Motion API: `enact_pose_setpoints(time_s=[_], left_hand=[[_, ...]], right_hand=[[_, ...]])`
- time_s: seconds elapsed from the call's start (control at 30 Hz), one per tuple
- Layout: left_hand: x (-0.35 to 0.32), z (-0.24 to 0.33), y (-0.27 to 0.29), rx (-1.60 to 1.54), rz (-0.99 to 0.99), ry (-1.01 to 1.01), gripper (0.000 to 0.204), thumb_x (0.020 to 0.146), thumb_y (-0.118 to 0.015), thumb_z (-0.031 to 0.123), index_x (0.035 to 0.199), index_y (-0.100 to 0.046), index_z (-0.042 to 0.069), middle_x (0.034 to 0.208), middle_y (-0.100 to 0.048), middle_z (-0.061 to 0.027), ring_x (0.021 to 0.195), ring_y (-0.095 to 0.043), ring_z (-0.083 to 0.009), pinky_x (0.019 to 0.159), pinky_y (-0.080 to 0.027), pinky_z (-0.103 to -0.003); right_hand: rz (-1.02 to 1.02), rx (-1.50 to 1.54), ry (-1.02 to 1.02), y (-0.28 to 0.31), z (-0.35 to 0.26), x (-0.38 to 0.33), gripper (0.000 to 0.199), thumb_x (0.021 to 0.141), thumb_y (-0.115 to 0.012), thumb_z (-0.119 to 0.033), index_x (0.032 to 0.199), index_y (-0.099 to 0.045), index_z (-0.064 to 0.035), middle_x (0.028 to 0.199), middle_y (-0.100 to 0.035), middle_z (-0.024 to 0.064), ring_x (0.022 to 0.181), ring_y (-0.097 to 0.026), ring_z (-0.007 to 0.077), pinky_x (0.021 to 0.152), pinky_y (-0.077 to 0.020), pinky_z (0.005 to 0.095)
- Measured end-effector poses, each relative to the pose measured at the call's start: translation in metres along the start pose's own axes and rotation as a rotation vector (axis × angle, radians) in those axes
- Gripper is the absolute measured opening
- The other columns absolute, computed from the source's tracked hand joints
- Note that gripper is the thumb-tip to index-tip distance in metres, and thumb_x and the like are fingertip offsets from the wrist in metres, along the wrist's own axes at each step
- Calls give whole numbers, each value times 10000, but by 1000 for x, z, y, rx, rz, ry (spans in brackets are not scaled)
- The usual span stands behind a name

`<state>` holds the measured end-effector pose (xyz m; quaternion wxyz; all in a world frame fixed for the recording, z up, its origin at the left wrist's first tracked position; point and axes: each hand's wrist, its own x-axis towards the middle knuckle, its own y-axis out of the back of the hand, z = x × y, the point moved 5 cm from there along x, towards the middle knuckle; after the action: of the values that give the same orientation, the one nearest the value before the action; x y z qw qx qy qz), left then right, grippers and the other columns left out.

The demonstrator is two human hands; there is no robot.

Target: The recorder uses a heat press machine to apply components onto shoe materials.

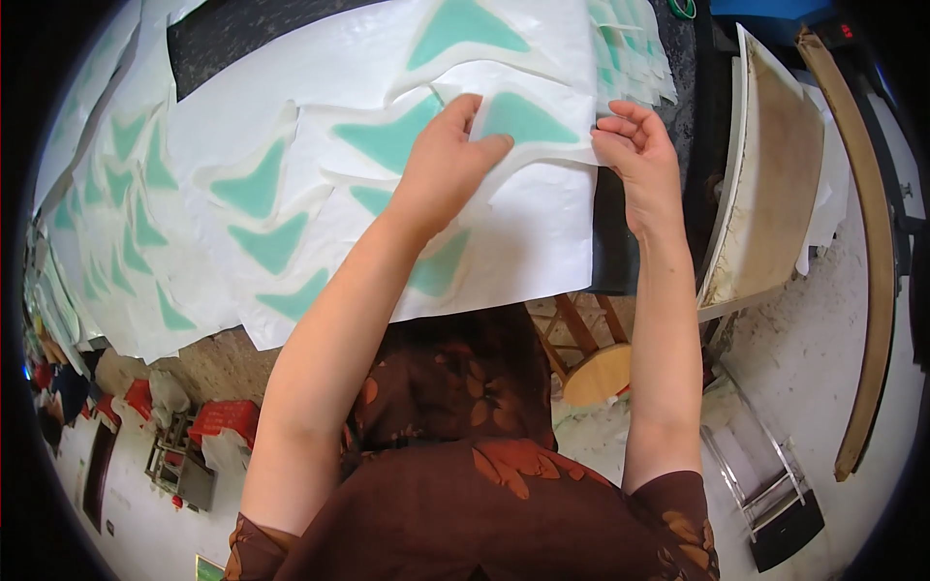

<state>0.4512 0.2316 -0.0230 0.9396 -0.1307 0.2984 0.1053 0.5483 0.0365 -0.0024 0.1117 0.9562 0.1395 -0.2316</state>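
Observation:
Between my two hands is a curved triangular piece of thin whitish sheet with a green middle. My left hand pinches its left side, the thumb lying on top. At its right tip, the thumb and fingers of my right hand are closed on the edge. Beneath it, a wide white sheet covers the table. Next to my left hand lies a similar green piece, partly hidden by the hand. A larger green piece lies beyond my hands, and another lies nearer me, partly behind my left forearm.
More green pieces are spread leftward over the sheet. At the far right lies an overlapping stack of pieces. A stained pale board stands right of the table. Below are a round wooden stool and red containers.

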Motion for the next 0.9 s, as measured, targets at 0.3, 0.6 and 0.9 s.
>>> enact_pose_setpoints(time_s=[0.3, 0.6, 0.9], left_hand=[[7, 25, 20, 420, 172, -146, 469, 798, -573, 40, 1261, -540, 103, 1046, -578, -65, 886, -546, -160, 793, -469, -281], [-8, 29, 27, 535, 163, -286, 399, 838, -516, 11, 1225, -578, 87, 1191, -610, -91, 1097, -584, -228, 917, -473, -326], [-94, 39, 150, 430, 516, -359, 319, 908, -629, 124, 1223, -603, 80, 1173, -612, -39, 1058, -560, -150, 877, -486, -287]], right_hand=[[171, -434, 274, -18, -2, -6, 238, 834, -595, -3, 1069, -613, -33, 935, -641, 54, 806, -607, 129, 770, -505, 265], [240, -643, 364, -11, 7, -21, 224, 828, -550, 15, 1037, -612, -36, 950, -639, 107, 812, -624, 218, 767, -511, 329], [355, -535, 214, 27, 16, -33, 165, 834, -619, -43, 998, -621, -30, 865, -620, 51, 748, -583, 140, 726, -493, 280]])
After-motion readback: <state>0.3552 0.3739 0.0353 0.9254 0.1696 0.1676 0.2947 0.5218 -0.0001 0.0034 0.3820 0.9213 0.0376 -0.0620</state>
